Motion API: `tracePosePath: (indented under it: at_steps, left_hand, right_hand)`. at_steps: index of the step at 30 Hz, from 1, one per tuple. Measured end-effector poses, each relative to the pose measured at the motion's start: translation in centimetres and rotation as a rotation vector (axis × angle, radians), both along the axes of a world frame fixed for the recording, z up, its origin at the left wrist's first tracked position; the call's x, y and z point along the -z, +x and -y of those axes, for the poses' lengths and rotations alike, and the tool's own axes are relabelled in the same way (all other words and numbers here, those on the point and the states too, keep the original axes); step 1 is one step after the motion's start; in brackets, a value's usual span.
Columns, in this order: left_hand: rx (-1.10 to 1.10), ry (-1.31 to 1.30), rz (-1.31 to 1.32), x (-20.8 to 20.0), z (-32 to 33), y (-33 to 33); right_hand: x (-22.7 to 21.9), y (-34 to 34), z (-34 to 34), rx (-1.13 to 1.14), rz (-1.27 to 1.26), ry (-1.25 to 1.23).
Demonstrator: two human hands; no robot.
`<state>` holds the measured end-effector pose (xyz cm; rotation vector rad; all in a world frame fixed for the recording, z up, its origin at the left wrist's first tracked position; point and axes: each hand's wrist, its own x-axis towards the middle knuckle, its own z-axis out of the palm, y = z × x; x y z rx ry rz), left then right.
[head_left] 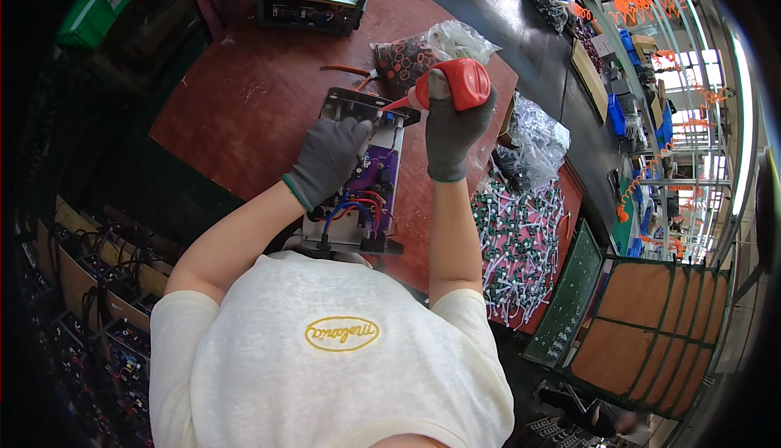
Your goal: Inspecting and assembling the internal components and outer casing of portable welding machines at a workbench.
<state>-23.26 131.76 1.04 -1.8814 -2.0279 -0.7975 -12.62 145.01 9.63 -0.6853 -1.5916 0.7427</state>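
My right hand [454,135], in a grey glove, is wrapped around a red squeeze bottle [470,84]. The bottle is tilted, and its thin red nozzle points down and left at the far end of an open electronic chassis [329,228]. A purple circuit board [376,173] with red and blue wires lies in that chassis. Over the chassis's left side reaches my gloved left hand [329,155], its fingers curled close to the nozzle tip and the black end panel [342,97]. Whatever those fingers pinch is too small to make out.
A clear bag of orange-and-black rings [405,62] lies beyond the chassis on the red-brown table [236,115]. Another open chassis [313,1] stands at the far left. Many small green-and-white wired parts [517,241] and a plastic bag [537,143] lie at right.
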Motion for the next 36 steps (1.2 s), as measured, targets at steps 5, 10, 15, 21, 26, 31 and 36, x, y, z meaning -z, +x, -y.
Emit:
tracePosePath:
  at_steps: [5, 10, 15, 21, 26, 31, 36]
  left_hand:
    - [-0.01, 0.004, -0.013, -0.21, 0.04, 0.06]
    - [0.006, 0.01, 0.002, -0.23, 0.0, 0.02]
    - [0.006, 0.004, 0.008, -0.16, 0.0, 0.0]
    - [-0.004, 0.002, 0.011, -0.14, 0.0, 0.08]
    - [-0.001, 0.004, 0.008, -0.07, -0.08, 0.02]
    - [0.001, 0.008, 0.008, 0.02, -0.13, 0.03]
    - [-0.012, 0.003, -0.002, 0.03, -0.14, 0.08]
  right_hand:
    - [-0.17, -0.14, 0.14, -0.028, -0.025, -0.023]
    - [-0.4, -0.26, 0.34, 0.006, 0.017, 0.024]
    - [-0.62, -0.29, 0.54, -0.039, 0.009, -0.005]
    - [-0.61, -0.36, 0.4, -0.04, 0.011, 0.017]
    - [-0.51, -0.35, 0.33, -0.034, 0.023, 0.023]
    - [-0.41, -0.33, 0.22, -0.034, 0.025, 0.039]
    - [-0.35, -0.35, 0.06, -0.016, 0.047, 0.061]
